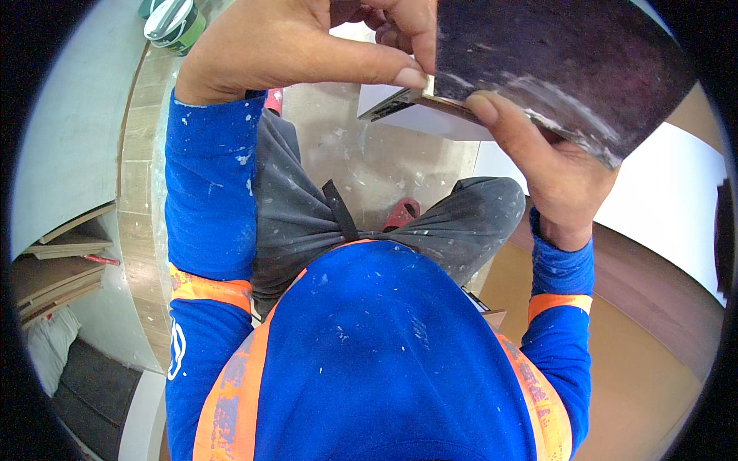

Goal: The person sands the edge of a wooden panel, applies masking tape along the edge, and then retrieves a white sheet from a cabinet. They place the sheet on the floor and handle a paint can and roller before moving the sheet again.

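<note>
While the right hand (pixel 557 180) had a dark board (pixel 569 58) firmly in its grip, its thumb lay near the board's low edge. Its other fingers were mostly hidden behind the board. The left hand (pixel 280 46) was at the board's low left corner, with its thumb and a finger close together, so its grip was narrow. That thumb touched a small pale bit (pixel 428 86) at the corner, but I could not tell if it was pinched. White smears (pixel 569 111) ran along the board's low edge. Behind the hands was a white panel (pixel 434 127) with a dark end. Lower down were gray pants (pixel 477 223) with pale spots, and a red shoe (pixel 400 216) on the floor (pixel 330 142). The blue top (pixel 392 330) had orange bands. Far off to the left were a green and white tub (pixel 175 29) and some stacked wood boards (pixel 58 280). On the right was a big white sheet (pixel 665 207).
</note>
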`<control>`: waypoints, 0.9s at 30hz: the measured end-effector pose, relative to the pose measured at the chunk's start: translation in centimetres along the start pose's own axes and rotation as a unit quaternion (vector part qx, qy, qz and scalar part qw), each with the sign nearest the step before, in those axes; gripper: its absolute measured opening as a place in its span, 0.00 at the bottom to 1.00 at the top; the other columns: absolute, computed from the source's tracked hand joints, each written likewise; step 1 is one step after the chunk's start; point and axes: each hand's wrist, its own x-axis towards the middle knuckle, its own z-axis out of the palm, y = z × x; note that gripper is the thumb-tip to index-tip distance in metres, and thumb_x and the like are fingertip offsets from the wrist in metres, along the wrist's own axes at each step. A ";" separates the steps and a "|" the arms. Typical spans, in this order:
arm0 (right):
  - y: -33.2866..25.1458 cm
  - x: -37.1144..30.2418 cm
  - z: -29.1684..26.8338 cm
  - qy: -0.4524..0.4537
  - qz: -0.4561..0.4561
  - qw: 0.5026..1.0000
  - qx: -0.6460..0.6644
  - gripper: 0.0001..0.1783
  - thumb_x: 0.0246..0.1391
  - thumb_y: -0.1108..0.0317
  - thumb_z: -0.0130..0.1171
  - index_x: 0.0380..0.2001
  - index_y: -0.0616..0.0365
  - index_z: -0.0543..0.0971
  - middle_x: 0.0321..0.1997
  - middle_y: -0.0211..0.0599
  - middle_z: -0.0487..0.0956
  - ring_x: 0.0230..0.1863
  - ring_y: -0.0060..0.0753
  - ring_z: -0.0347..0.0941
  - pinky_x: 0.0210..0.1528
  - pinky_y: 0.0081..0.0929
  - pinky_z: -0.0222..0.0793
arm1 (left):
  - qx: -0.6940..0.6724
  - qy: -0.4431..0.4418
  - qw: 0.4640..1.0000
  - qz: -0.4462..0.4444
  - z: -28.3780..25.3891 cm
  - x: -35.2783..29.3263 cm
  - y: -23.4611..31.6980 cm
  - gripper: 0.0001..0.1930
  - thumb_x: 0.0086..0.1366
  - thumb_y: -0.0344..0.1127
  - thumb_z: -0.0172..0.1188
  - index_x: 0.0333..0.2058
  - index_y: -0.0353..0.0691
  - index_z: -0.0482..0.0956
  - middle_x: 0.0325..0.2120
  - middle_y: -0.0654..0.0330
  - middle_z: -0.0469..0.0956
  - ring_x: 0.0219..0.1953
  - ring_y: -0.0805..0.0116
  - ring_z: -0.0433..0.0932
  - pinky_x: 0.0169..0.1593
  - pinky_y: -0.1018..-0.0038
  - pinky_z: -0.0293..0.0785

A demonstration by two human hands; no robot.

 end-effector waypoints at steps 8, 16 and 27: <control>-1.0 0.4 0.5 -0.006 0.039 0.999 0.006 0.11 0.48 0.76 0.77 0.37 0.64 0.89 0.38 0.37 0.88 0.41 0.29 0.85 0.49 0.27 0.80 | -0.004 0.016 0.999 0.042 -0.3 0.0 -1.4 0.19 0.54 0.22 0.74 0.46 0.32 0.87 0.45 0.55 0.87 0.50 0.68 0.82 0.58 0.69 0.74; -0.7 0.7 0.5 -0.014 0.022 0.999 0.039 0.12 0.48 0.75 0.78 0.38 0.62 0.89 0.39 0.37 0.88 0.41 0.29 0.84 0.49 0.28 0.81 | -0.008 0.044 0.999 0.026 0.2 -0.2 -1.1 0.32 0.50 0.20 0.75 0.57 0.30 0.79 0.53 0.52 0.83 0.56 0.66 0.79 0.62 0.68 0.72; 0.3 0.7 0.1 -0.040 -0.024 0.999 0.013 0.15 0.51 0.72 0.75 0.45 0.53 0.88 0.45 0.35 0.88 0.45 0.26 0.85 0.49 0.23 0.79 | -0.037 0.005 0.999 0.013 0.4 0.5 -0.5 0.24 0.53 0.21 0.74 0.52 0.32 0.84 0.47 0.53 0.87 0.52 0.68 0.82 0.60 0.68 0.74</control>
